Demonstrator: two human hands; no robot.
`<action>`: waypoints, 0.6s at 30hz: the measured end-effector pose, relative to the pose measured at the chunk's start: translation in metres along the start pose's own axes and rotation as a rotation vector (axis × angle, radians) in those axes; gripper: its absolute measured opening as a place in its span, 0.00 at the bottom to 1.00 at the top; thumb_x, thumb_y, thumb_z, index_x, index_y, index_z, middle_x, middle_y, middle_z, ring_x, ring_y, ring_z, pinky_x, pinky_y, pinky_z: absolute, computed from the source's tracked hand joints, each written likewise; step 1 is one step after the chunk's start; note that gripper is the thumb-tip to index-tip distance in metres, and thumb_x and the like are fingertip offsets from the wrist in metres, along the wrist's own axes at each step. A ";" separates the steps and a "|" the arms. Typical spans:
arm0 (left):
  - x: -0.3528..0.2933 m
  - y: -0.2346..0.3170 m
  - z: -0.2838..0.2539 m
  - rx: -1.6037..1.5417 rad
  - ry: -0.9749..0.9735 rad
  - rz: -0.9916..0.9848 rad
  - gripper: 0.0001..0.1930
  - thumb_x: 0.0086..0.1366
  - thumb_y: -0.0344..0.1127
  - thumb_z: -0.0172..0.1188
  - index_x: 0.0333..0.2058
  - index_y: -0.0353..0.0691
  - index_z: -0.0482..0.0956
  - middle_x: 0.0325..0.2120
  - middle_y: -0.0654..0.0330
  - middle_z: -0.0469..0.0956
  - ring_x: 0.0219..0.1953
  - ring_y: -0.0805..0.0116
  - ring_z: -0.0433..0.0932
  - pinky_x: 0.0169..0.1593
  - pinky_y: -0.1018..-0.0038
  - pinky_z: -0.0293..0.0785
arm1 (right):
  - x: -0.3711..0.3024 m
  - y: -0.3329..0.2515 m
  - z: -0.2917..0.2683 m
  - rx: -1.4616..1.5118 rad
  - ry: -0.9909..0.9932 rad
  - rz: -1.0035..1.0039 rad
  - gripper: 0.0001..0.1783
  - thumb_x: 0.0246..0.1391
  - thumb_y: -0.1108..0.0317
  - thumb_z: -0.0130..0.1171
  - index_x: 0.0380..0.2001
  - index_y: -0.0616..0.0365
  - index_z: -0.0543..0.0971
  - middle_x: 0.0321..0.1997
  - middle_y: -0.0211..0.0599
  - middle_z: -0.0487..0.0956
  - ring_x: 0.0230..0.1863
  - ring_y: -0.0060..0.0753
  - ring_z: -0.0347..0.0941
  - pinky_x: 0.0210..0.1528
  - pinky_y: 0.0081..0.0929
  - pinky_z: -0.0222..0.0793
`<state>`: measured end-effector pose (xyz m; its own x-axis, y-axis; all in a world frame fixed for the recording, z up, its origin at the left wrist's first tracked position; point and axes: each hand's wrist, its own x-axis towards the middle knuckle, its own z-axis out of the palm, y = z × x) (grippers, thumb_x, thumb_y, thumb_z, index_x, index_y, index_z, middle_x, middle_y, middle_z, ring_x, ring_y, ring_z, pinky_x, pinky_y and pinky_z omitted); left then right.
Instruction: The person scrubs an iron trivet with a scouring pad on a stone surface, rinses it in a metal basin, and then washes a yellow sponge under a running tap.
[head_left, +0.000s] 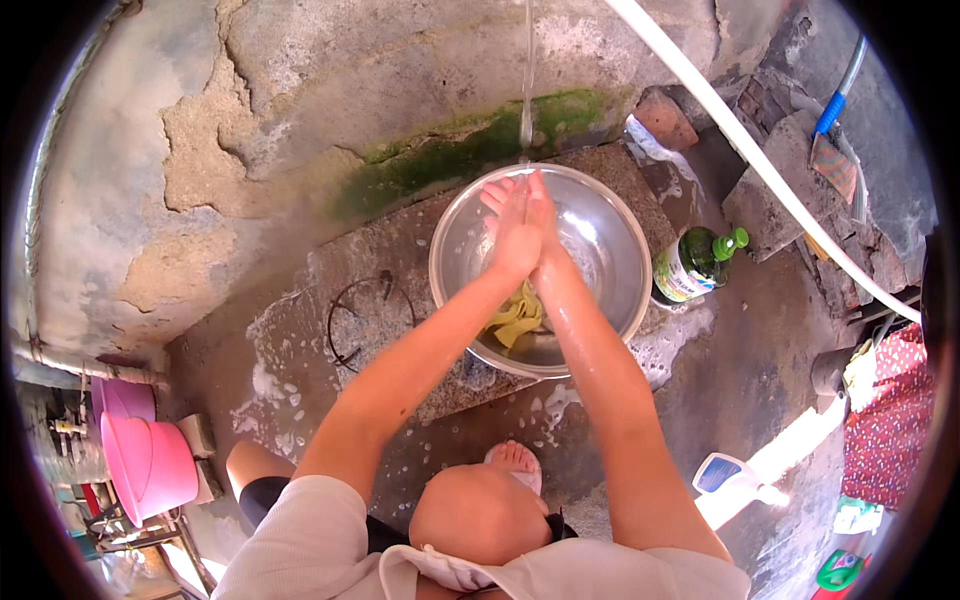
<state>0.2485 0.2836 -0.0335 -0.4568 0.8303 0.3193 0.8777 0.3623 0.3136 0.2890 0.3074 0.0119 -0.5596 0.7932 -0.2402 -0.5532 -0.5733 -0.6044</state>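
Over a shiny metal basin [636, 262], my left hand [512, 232] and my right hand [543, 215] are pressed together, wet, under a thin stream of water [527, 90] falling from above. Some fingers of the left hand stick out to the side, stretched. The right hand's fingers lie straight against the left, and no object shows in either. Below my wrists, a crumpled yellow-green cloth [517, 318] lies in the basin, partly hidden by my forearms. Just right of the basin stands a green pump bottle [690, 265] with a label.
The basin rests on a stone slab [455, 397] with suds around it. A wire ring stand [333, 320] lies left of it. A white pipe [760, 160] crosses at upper right. A mossy wall [440, 150] rises behind. Pink buckets [150, 465] stand at far left.
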 end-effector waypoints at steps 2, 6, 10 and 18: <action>-0.011 0.021 -0.054 -0.986 -0.268 0.113 0.30 0.64 0.53 0.35 0.61 0.44 0.47 0.61 0.47 0.47 0.63 0.49 0.40 0.62 0.57 0.39 | 0.003 -0.013 -0.002 0.026 -0.122 -0.098 0.41 0.55 0.38 0.33 0.59 0.60 0.47 0.60 0.53 0.58 0.61 0.46 0.56 0.59 0.44 0.51; -0.071 0.058 -0.093 -0.880 -0.022 0.564 0.19 0.63 0.44 0.38 0.47 0.43 0.70 0.50 0.53 0.65 0.59 0.54 0.56 0.60 0.61 0.46 | 0.076 -0.039 -0.022 0.063 0.103 -0.282 0.38 0.52 0.37 0.39 0.56 0.56 0.57 0.52 0.44 0.69 0.52 0.41 0.66 0.52 0.43 0.58; -0.070 0.074 -0.131 -1.022 -0.195 1.031 0.14 0.59 0.42 0.46 0.37 0.43 0.75 0.40 0.57 0.72 0.49 0.57 0.68 0.54 0.63 0.59 | 0.095 -0.038 -0.031 -1.347 0.499 -0.491 0.12 0.49 0.62 0.48 0.34 0.55 0.74 0.32 0.46 0.77 0.35 0.50 0.74 0.34 0.37 0.70; 0.094 -0.022 -0.040 -0.657 -1.152 0.196 0.27 0.59 0.54 0.36 0.38 0.39 0.76 0.38 0.50 0.75 0.39 0.58 0.75 0.42 0.62 0.67 | 0.087 0.017 0.009 -2.428 -0.998 -0.931 0.07 0.44 0.68 0.50 0.28 0.56 0.74 0.33 0.41 0.76 0.35 0.43 0.72 0.37 0.37 0.68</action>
<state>0.1808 0.3364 0.0253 0.3344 0.8437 -0.4199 0.5342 0.1974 0.8220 0.2251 0.3653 -0.0121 -0.9950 0.0025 0.0999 0.0213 0.9819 0.1881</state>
